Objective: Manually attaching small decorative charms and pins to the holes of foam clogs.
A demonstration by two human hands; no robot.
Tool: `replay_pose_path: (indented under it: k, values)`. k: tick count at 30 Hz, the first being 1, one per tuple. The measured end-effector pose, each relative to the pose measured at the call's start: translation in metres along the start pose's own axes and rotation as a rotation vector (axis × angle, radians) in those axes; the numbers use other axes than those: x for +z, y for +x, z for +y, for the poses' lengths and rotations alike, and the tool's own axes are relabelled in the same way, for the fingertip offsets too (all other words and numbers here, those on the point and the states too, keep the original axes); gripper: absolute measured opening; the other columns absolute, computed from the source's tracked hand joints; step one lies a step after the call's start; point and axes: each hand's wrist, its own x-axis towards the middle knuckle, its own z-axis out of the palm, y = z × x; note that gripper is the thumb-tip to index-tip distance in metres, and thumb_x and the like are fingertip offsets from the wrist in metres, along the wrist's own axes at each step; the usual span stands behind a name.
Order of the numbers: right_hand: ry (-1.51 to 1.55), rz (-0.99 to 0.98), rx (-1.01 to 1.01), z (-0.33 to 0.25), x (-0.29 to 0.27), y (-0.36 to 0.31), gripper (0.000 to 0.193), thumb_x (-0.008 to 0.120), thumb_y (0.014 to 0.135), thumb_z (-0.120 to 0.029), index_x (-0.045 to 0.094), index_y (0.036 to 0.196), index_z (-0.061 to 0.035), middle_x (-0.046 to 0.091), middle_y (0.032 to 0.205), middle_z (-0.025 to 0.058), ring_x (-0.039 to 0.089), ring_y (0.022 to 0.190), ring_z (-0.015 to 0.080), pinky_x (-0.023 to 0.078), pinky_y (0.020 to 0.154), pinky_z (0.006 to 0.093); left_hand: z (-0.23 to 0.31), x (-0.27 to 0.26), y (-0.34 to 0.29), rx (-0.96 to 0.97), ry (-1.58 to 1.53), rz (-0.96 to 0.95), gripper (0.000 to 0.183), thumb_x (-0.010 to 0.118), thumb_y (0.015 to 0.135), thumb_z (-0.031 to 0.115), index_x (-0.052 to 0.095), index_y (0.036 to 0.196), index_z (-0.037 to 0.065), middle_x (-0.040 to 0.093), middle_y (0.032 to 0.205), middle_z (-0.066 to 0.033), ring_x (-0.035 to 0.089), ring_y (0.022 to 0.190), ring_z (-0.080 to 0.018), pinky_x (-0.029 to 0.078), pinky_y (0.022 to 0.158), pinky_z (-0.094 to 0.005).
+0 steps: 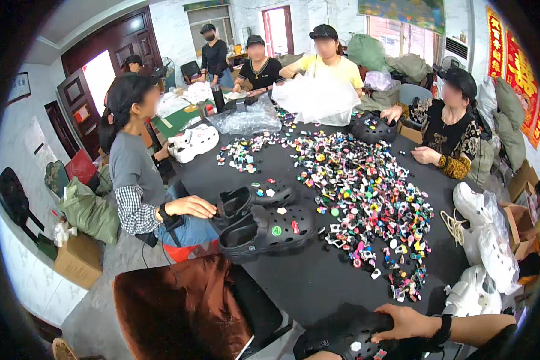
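At the bottom edge, a black foam clog [340, 332] lies on the dark table with a white flower-like charm [356, 346] and smaller charms on its perforated upper. My right hand [407, 323] comes in from the right, a dark band on its wrist, and grips the clog's side with thumb and fingers. Of my left hand [324, 356] only a sliver of skin shows at the lower rim, close to the clog; its fingers are out of sight. A large spread of colourful shoe charms [366, 204] covers the table beyond.
A pair of charm-decorated black clogs [270, 234] stands near a co-worker's hand [191, 207] at left. White clogs [474, 291] lie at the right edge beside cardboard boxes [520, 222]. A chair with a brown cover [174, 300] stands lower left. Other people sit around the table.
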Motion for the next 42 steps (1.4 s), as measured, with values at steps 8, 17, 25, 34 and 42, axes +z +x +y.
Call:
replay_pose_path:
  k: [8, 17, 25, 34, 42]
  values:
    - [0.059, -0.124, 0.052, 0.023, -0.006, 0.024, 0.093, 0.075, 0.065, -0.063, 0.047, 0.130, -0.0033, 0.055, 0.121, 0.0213, 0.054, 0.114, 0.0314, 0.043, 0.095, 0.0375, 0.004, 0.002, -0.005, -0.010, 0.014, 0.008, 0.041, 0.053, 0.093, 0.010, 0.046, 0.133, 0.002, 0.056, 0.127, -0.0056, 0.058, 0.107, -0.0172, 0.047, 0.092, -0.0290]
    - [0.045, -0.164, -0.021, 0.014, -0.009, 0.014, 0.100, 0.073, 0.067, -0.065, 0.041, 0.133, 0.0038, 0.049, 0.130, 0.0235, 0.048, 0.121, 0.0319, 0.038, 0.102, 0.0365, 0.004, 0.021, -0.014, -0.007, 0.021, 0.050, 0.045, 0.055, 0.092, 0.007, 0.044, 0.135, 0.003, 0.055, 0.128, -0.0045, 0.058, 0.107, -0.0183, 0.047, 0.091, -0.0297]
    - [0.083, -0.174, -0.152, 0.010, -0.015, 0.006, 0.096, 0.071, 0.071, -0.062, 0.040, 0.134, 0.0035, 0.048, 0.131, 0.0232, 0.047, 0.122, 0.0316, 0.038, 0.101, 0.0361, 0.025, 0.069, -0.023, 0.090, 0.261, 0.040, 0.043, 0.051, 0.093, 0.009, 0.046, 0.135, 0.004, 0.053, 0.132, -0.0064, 0.052, 0.119, -0.0205, 0.041, 0.099, -0.0300]
    - [0.038, -0.155, -0.235, 0.015, -0.008, 0.008, 0.097, 0.068, 0.074, -0.062, 0.035, 0.137, 0.0040, 0.047, 0.132, 0.0249, 0.047, 0.123, 0.0330, 0.038, 0.101, 0.0362, 0.034, 0.075, -0.031, 0.320, 0.771, -0.182, 0.037, 0.047, 0.096, 0.014, 0.050, 0.131, 0.002, 0.051, 0.133, -0.0097, 0.046, 0.125, -0.0237, 0.033, 0.106, -0.0344]
    - [-0.018, -0.150, -0.218, 0.017, -0.004, 0.009, 0.097, 0.067, 0.075, -0.063, 0.035, 0.138, 0.0044, 0.046, 0.132, 0.0269, 0.047, 0.123, 0.0343, 0.039, 0.101, 0.0369, 0.031, 0.090, -0.029, 0.019, 0.287, 0.075, 0.038, 0.048, 0.097, 0.014, 0.048, 0.131, 0.000, 0.049, 0.134, -0.0100, 0.046, 0.124, -0.0219, 0.035, 0.105, -0.0354]
